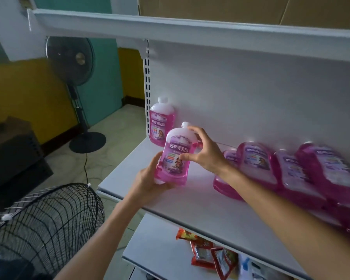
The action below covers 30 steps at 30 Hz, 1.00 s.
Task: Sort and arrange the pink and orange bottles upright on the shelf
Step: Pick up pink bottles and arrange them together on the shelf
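Observation:
Both my hands hold one pink bottle (175, 156) with a white cap, tilted slightly, just above the white shelf (190, 207). My left hand (150, 178) cups its base from the left. My right hand (202, 150) grips its upper right side near the neck. Another pink bottle (161, 123) stands upright at the shelf's back left corner. To the right, several pink bottles (257, 158) lie on their sides in a blurred row. No orange bottle shows.
A higher shelf (190, 35) overhangs the work area. The lower shelf (160, 257) carries red snack packets (210, 255). A black wire fan cage (45, 225) sits at lower left, and a standing fan (77, 63) is behind it on the tiled floor.

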Motion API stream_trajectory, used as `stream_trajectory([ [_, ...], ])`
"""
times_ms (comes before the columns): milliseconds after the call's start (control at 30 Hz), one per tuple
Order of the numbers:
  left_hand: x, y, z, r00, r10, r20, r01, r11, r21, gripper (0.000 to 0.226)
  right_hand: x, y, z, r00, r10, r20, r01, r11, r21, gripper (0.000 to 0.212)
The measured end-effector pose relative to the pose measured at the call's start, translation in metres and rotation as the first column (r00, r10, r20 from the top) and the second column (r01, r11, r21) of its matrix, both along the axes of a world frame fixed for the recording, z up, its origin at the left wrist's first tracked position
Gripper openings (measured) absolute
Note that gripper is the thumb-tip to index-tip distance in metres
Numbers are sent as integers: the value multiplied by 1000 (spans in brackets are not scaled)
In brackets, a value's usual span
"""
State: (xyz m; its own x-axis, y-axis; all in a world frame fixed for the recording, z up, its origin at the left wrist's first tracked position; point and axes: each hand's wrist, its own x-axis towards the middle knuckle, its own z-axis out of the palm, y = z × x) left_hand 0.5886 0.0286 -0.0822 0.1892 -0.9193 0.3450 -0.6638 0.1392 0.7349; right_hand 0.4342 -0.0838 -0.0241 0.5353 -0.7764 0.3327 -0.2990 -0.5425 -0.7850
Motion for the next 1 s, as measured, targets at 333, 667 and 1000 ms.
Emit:
stream_trajectory([
  [333, 32, -24, -18, 955, 296, 3, -293, 946, 139, 77, 69, -11, -11, 999, 9, -49, -24, 942, -334, 77],
  [667, 28, -23, -20, 894, 270, 357, -345, 924, 165, 63, 103, -31, -13, 954, -272, -125, 151, 798, -584, 86],
  [1000, 28, -21, -15, 894, 209, 396, -302, 935, 188, 63, 101, -29, -3, 914, -303, -271, 133, 853, -505, 85],
])
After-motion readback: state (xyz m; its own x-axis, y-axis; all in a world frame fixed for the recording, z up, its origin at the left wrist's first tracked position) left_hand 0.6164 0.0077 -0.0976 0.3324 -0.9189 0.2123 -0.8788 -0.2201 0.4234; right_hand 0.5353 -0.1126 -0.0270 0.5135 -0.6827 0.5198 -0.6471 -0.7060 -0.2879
